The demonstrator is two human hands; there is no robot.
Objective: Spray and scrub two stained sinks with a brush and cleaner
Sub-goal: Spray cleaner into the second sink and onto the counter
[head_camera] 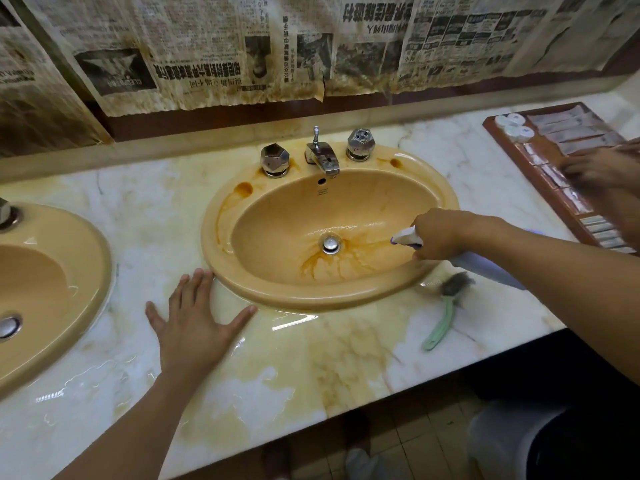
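The tan oval sink (242, 216) carries rusty orange streaks that fan out from its metal drain (331, 244), with darker blotches on the rim. The right hand (441, 233) is wrapped tight around a spray bottle (485, 263), nozzle aimed into the bowl. The left hand (194, 313) lies flat, fingers spread, on the stained marble counter (311, 362). A green-handled brush (445, 306) lies beside the sink. A second sink (52, 292) sits at left. Yellowed newspaper (207, 53) covers the wall.
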